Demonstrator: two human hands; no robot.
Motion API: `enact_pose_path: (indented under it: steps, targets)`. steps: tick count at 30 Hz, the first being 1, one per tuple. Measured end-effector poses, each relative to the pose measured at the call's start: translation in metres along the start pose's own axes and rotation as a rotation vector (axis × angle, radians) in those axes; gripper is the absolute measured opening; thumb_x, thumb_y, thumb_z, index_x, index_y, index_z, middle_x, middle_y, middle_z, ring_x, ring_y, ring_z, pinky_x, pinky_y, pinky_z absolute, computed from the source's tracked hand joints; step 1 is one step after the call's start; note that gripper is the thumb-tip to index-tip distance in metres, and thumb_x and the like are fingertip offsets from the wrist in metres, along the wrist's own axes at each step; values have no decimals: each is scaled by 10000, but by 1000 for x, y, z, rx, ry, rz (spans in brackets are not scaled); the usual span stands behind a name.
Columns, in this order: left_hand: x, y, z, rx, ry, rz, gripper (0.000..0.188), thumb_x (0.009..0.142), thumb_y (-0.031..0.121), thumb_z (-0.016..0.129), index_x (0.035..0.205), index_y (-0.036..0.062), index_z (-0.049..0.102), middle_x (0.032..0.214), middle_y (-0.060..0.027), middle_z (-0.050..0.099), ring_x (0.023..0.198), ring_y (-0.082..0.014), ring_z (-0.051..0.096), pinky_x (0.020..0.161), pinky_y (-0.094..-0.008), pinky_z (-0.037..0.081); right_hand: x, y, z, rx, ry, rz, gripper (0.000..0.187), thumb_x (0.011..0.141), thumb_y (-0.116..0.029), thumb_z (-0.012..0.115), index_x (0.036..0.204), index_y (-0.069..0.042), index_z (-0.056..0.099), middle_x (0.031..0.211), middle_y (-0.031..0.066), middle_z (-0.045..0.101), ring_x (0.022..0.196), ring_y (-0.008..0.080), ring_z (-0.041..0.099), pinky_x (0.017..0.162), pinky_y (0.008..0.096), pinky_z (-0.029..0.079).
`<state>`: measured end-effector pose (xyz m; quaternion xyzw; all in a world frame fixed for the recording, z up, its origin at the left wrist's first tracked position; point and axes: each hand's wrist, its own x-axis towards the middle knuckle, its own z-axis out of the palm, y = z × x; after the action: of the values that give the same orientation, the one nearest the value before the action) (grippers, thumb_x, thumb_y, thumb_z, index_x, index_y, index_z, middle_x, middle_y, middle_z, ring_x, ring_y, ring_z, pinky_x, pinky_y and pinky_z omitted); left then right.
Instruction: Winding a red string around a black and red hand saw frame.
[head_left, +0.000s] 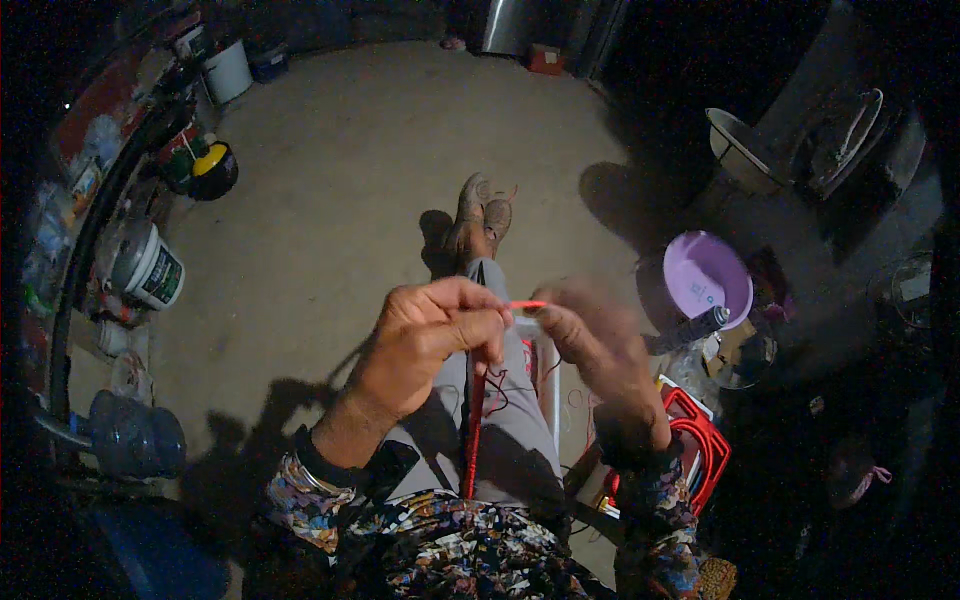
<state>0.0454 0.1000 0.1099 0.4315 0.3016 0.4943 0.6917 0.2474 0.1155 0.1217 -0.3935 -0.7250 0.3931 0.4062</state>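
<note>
1. Far left: white bucket (pixel 146 264) and blue jug (pixel 135 434) along the cluttered wall, well apart from the work.
2. Centre-left: left hand (pixel 425 340) closed in a pinch on the red cord (pixel 473 420), which hangs down over the lap.
3. Centre: short red strand (pixel 528 304) stretched between both hands; seemingly mid-knot or mid-wrap.
4. Centre-right: right hand (pixel 590 335), blurred, fingers bent toward the strand; grip hard to tell.
5. Next move probably calls for steady tension and a fine pinch.
6. Right: red basket (pixel 700 440) just beside the knee, purple basin (pixel 708 276) farther off; neither blocking, though loose threads on the lap could tangle.
</note>
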Motion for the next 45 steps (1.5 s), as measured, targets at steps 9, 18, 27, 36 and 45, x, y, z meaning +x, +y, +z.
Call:
enact_pose_path:
  steps: [9, 18, 27, 36, 45]
  targets:
    - [17, -17, -30, -10, 261, 36, 170, 857, 157, 605, 945, 12, 610, 756, -54, 607, 643, -102, 540, 536, -235, 396, -17, 51, 4, 398, -35, 212, 142, 878, -79, 536, 949, -47, 655, 753, -46, 554, 621, 35, 438, 554, 185, 333]
    - [22, -11, -13, -117, 275, 155, 165, 882, 168, 579, 961, 24, 593, 811, -72, 629, 688, -138, 572, 578, -241, 429, -20, 70, 40, 151, 30, 32, 149, 835, -56, 581, 967, -22, 642, 866, 63, 611, 804, 136, 568, 694, 261, 431]
    - [-10, -73, -42, -145, 500, 95, 166, 887, 157, 578, 926, -4, 587, 848, -102, 648, 760, -155, 596, 660, -258, 442, -31, 99, 57, 146, 122, 32, 130, 838, -77, 602, 951, -35, 650, 849, 58, 602, 820, 137, 548, 703, 256, 419]
    - [-13, -66, -36, -70, 469, 64, 150, 875, 135, 587, 923, -6, 601, 826, -64, 634, 737, -115, 570, 659, -234, 433, -35, 93, 58, 339, 210, 138, 125, 866, -70, 586, 960, -10, 642, 861, 44, 603, 815, 129, 547, 742, 254, 436]
    - [-11, -13, -3, -19, 174, 165, 155, 878, 140, 577, 946, 0, 582, 838, -77, 624, 764, -130, 572, 676, -247, 443, -31, 68, 28, 357, 310, 160, 170, 890, -39, 542, 1020, 20, 634, 922, 54, 601, 852, 126, 563, 776, 228, 438]
